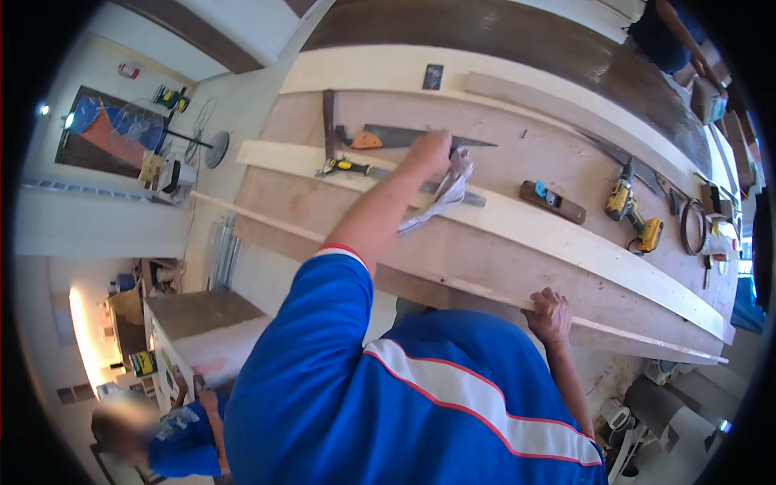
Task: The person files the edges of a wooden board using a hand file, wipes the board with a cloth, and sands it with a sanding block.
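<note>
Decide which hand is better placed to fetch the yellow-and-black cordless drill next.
Probably the right hand: at the near edge of the brown wooden bench, it looks closer to the drill. The left hand is holding a crumpled whitish cloth.

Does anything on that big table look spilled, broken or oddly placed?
Nothing stands out as spilled or broken. The yellow drill lies on its side and the pale cloth by the left hand is rumpled, but neither looks odd here.
</note>
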`<state>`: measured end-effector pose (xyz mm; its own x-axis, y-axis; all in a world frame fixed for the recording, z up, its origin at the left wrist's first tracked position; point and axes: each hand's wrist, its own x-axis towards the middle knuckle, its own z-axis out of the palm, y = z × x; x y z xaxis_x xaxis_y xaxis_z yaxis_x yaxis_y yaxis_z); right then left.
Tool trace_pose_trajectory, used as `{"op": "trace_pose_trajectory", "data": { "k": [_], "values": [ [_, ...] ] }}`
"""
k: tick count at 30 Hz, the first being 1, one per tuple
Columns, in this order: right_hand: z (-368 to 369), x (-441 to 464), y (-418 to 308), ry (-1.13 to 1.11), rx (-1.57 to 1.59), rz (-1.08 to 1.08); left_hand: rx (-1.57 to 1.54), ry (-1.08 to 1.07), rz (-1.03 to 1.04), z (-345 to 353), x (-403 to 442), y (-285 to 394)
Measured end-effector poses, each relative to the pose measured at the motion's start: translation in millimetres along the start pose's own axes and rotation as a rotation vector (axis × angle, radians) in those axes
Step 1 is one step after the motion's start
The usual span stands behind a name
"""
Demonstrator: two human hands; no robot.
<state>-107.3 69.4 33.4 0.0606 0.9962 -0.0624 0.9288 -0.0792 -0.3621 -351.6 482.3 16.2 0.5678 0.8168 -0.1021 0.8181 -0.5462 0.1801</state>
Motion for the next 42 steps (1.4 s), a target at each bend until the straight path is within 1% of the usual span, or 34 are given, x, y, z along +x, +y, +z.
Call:
{"op": "trace_pose_trajectory", "data": {
  "k": [1, 3, 5, 7, 9, 11, 12, 13, 14, 16, 18, 19, 21, 22, 24, 25, 27, 29, 31, 32, 33, 34, 35, 36, 37, 38, 39, 40, 42],
  "values": [
    [0.9, 0.3, 1.1, 0.001, 0.008, -0.009, -0.025, 0.083, -0.064, -5.4, -6.5, -14.3],
    [0.8, -0.4, 1.7, -0.002, 0.01, -0.021, -0.054, 0.141, -0.172, -27.6, -21.0, -47.2],
    [2.5, -0.1, 2.8, -0.023, 0.006, -0.021, -0.045, 0.337, -0.279, -73.4, -50.6, -65.5],
    [-0.4, 1.5, 0.9, -0.038, 0.005, -0.023, 0.012, 0.563, -0.268, -104.5, -95.0, -78.2],
    [-0.8, 1.8, 3.4, -0.115, 0.001, -0.013, 0.216, 0.833, -0.115, -102.1, -142.6, -71.5],
    [-1.4, 8.8, 2.2, -0.191, 0.038, -0.034, 0.239, 0.665, -0.074, -78.5, -200.6, -44.3],
    [-3.5, 14.1, -0.8, -0.231, 0.076, -0.055, 0.167, 0.438, -0.149, -52.4, -234.8, -28.5],
    [-3.8, 19.5, -4.8, -0.271, 0.113, -0.076, 0.183, 0.405, -0.03, -21.5, -267.4, -19.4],
    [-1.6, 24.9, -12.4, -0.281, 0.158, -0.086, 0.297, 0.325, 0.022, 3.4, -298.4, -3.5],
    [5.6, 39.2, -34.6, -0.306, 0.244, -0.126, 0.191, 0.294, 0.167, 34.9, -336.7, 34.8],
    [16.7, 49.2, -54.4, -0.294, 0.198, -0.181, 0.046, 0.396, 0.113, 44.4, -345.3, 74.0],
    [22.0, 52.4, -62.3, -0.287, 0.177, -0.209, -0.003, 0.412, 0.128, 46.3, -338.4, 88.4],
    [27.0, 57.2, -69.4, -0.332, 0.08, -0.13, -0.108, 0.448, 0.168, 47.4, -328.8, 106.9],
    [26.7, 60.1, -71.5, -0.349, 0.025, -0.085, -0.079, 0.491, 0.2, 51.5, -330.0, 99.9],
    [17.7, 65.3, -74.2, -0.388, -0.033, -0.114, -0.021, 0.582, 0.269, 62.9, -321.1, 70.7],
    [14.9, 65.1, -75.1, -0.409, -0.06, -0.124, 0.023, 0.496, 0.172, 56.0, -325.7, 39.4],
    [20.2, 64.1, -71.9, -0.392, -0.032, -0.119, 0.054, 0.545, 0.063, 48.1, -335.6, -39.2],
    [23.0, 63.5, -69.5, -0.393, -0.015, -0.121, 0.17, 0.471, -0.187, 27.5, -346.0, -95.7],
    [22.6, 63.8, -66.9, -0.402, -0.003, -0.116, 0.254, 0.496, -0.331, 41.6, -339.7, -111.1],
    [25.4, 59.8, -56.3, -0.371, -0.025, -0.155, 0.293, 0.509, -0.407, 50.5, -337.8, -114.7],
    [31.8, 54.4, -41.6, -0.331, -0.042, -0.197, 0.167, 0.499, -0.332, 54.8, -335.7, -79.4],
    [34.7, 49.3, -29.6, -0.293, -0.055, -0.238, 0.068, 0.551, -0.234, 66.4, -328.8, -37.9],
    [28.0, 42.1, -20.5, -0.308, -0.051, -0.188, -0.035, 0.593, -0.137, 79.6, -326.3, 1.7],
    [18.8, 34.5, -10.6, -0.325, -0.049, -0.135, -0.037, 0.562, 0.018, 73.8, -329.9, 40.6],
    [8.7, 28.1, -1.5, -0.353, -0.04, -0.096, -0.044, 0.529, 0.172, 62.2, -332.5, 64.2],
    [-3.5, 23.2, 4.4, -0.38, -0.033, -0.054, -0.056, 0.53, 0.161, 59.5, -332.2, 54.2],
    [-10.0, 21.9, 10.0, -0.404, -0.027, -0.013, -0.066, 0.534, 0.151, 53.6, -329.7, 30.2],
    [-10.7, 20.9, 17.1, -0.39, -0.018, -0.027, -0.078, 0.534, 0.139, 47.6, -329.9, 2.0],
    [-5.7, 18.8, 23.1, -0.36, 0.011, -0.056, -0.018, 0.504, -0.251, 55.1, -344.9, -97.2]
  ]
}}
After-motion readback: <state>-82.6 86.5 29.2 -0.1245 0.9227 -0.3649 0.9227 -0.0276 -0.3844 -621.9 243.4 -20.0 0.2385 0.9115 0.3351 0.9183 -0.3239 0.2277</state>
